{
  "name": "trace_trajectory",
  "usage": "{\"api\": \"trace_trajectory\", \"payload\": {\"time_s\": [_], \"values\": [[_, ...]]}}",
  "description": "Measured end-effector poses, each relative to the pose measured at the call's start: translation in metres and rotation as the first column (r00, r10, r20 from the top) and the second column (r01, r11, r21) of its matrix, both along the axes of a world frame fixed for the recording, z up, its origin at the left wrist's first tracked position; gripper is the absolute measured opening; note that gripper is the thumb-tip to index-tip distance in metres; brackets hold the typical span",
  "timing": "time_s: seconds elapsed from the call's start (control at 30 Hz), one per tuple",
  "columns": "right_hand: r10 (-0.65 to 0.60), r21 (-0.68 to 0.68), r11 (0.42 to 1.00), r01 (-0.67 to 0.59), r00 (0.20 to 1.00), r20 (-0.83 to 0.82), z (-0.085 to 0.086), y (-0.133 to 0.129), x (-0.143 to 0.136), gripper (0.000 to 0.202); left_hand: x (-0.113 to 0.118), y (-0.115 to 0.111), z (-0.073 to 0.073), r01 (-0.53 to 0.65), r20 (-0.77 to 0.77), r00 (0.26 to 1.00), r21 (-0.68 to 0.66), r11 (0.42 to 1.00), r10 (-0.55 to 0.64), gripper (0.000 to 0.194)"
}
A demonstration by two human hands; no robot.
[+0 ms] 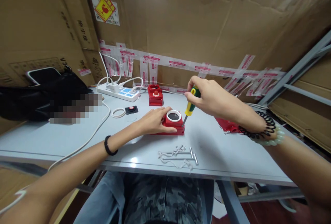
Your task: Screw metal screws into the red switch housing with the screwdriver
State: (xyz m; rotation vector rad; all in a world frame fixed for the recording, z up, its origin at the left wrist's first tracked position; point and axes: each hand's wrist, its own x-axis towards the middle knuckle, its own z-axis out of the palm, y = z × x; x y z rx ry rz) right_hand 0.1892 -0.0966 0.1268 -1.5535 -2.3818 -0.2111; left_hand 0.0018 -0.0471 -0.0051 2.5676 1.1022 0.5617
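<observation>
Lying nearest, below both hands, are loose screws (178,154). Beyond them the left hand (154,119) presses flat on the red box (172,124), fingers spread. The right hand (210,97), clamped on the screwdriver (190,106), tilts its tip down-left into the box's right corner.

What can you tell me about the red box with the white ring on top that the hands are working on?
The red box looks like plastic, low and squarish, lying flat on the grey table. On top sits a white ring round a dark hole. The left hand rests on its left side, and the tip of a green-and-yellow screwdriver, held by the right hand, meets its right corner.
</observation>
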Motion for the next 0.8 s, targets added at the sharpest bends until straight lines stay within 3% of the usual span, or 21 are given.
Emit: {"api": "trace_trajectory", "payload": {"time_s": [0.1,0.27,0.37,0.47,0.53,0.67,0.8], "values": [[0.034,-0.047,0.998,-0.037,0.998,-0.050,0.004,-0.003,0.001,0.018,0.000,-0.001,0.001,0.001,0.002,1.000,-0.006,1.000,-0.001,0.060],[-0.014,-0.022,1.000,0.012,0.997,-0.071,0.001,-0.001,0.002,0.014,0.000,-0.001,0.001,0.006,0.021,1.000,-0.009,1.000,-0.005,0.060],[0.071,-0.015,0.997,-0.074,0.988,-0.138,-0.003,0.002,0.003,0.015,0.000,-0.001,0.001,0.006,0.022,1.000,-0.003,1.000,-0.006,0.058],[0.151,-0.023,0.987,-0.159,0.966,-0.208,-0.005,0.003,0.004,0.030,0.000,0.000,0.001,0.008,0.007,1.000,0.006,1.000,-0.008,0.059],[0.131,-0.005,0.991,-0.134,0.971,-0.201,-0.006,0.003,0.003,0.033,0.000,0.000,0.001,0.006,0.004,1.000,0.010,1.000,-0.006,0.059],[-0.034,0.028,0.999,0.037,0.993,-0.111,-0.005,0.004,0.002,0.042,-0.001,0.000,0.001,0.008,0.019,1.000,0.013,1.000,-0.009,0.058],[0.053,-0.024,0.998,-0.056,0.991,-0.123,0.000,0.002,0.006,0.037,-0.001,0.000,0.001,0.009,0.013,1.000,0.006,1.000,-0.009,0.060]]}}
